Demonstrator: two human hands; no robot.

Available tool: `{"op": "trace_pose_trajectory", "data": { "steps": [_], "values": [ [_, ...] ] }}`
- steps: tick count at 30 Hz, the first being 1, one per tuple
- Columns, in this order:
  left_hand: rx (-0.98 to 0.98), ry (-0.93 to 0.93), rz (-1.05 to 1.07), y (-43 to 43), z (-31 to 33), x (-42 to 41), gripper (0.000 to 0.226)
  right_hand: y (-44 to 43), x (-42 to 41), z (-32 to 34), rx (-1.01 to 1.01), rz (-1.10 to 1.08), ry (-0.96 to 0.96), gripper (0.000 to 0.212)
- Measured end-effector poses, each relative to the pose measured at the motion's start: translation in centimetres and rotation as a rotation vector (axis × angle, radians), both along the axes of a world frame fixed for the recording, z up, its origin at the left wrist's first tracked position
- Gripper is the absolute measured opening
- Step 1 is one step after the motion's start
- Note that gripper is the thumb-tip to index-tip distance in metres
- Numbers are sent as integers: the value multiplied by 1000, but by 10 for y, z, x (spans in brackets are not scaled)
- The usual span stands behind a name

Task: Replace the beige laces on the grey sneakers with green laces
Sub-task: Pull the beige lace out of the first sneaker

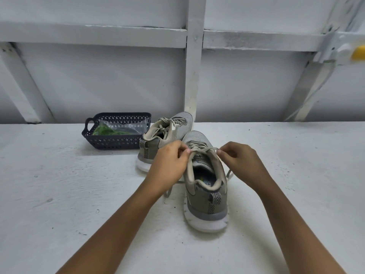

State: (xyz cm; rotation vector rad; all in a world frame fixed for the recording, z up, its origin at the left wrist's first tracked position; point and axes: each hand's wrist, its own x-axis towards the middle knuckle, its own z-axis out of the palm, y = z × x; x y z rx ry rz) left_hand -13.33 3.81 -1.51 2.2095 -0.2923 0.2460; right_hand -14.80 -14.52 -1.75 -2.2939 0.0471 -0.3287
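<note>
Two grey sneakers stand on the white surface with their heels toward me. The near sneaker (206,186) still carries its beige lace (203,149). My left hand (169,165) pinches that lace at the left side of the top eyelets. My right hand (241,163) pinches it at the right side. Loose lace ends trail down on both sides of the shoe. The far sneaker (167,133) stands behind and to the left, laced in beige. Green laces (104,131) in a clear bag lie inside a dark basket (112,142).
The basket sits left of the far sneaker, touching or nearly touching it. A white wall with wooden battens rises right behind the shoes. A yellow object (358,53) is mounted at the upper right.
</note>
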Motion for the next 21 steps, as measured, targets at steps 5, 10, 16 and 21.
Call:
{"op": "trace_pose_trajectory", "data": {
  "steps": [5, 10, 16, 21],
  "values": [
    [77, -133, -182, -3, 3, -13, 11, 7, -17, 11, -145, 144, -121, 11],
    [123, -57, -213, 2, -7, -15, 8, 8, -29, 13, -326, 234, -17, 26],
    [-167, 174, -111, 1, -15, -9, 31, -1, -3, 14, -122, 24, -33, 16],
    [-180, 201, -114, -4, -25, -18, 48, -2, 21, 12, 36, 153, 202, 14]
  ]
}}
